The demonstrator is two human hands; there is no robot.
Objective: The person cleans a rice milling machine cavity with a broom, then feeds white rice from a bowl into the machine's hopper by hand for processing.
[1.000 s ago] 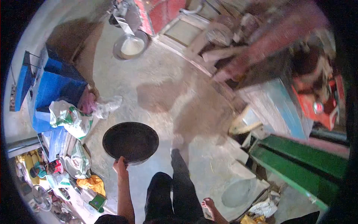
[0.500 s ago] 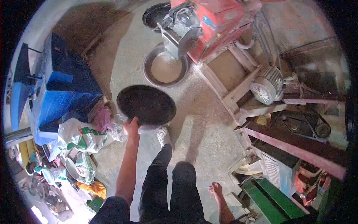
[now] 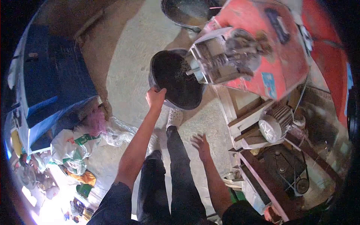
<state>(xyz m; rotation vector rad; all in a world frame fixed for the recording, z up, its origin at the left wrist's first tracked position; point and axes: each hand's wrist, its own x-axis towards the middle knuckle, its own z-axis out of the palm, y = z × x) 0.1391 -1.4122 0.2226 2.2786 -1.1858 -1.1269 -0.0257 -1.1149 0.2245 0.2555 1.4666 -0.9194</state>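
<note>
My left hand (image 3: 155, 98) is closed on the near-left rim of a black basin (image 3: 176, 80). The basin is tilted, its dark inside facing me. Its right side lies below the metal spout (image 3: 198, 67) of a red machine (image 3: 270, 63), and pale grains show near the spout's mouth. The grain-filled basin seen earlier under the spout is mostly or wholly hidden now. My right hand (image 3: 201, 145) hangs low over the floor to the right of my shoe, fingers apart, holding nothing.
Another dark basin (image 3: 187, 13) stands beyond the spout. On the right are an electric motor (image 3: 275, 123), a wooden frame (image 3: 234, 123) and a belt with pulleys (image 3: 302, 185). A blue machine (image 3: 56, 71), plastic bags (image 3: 71, 146) and clear plastic sheeting (image 3: 120, 131) lie left.
I have stepped toward the red machine. My left hand has carried the black basin forward to the spout. My right hand has come up and forward, its fingers spreading.
</note>
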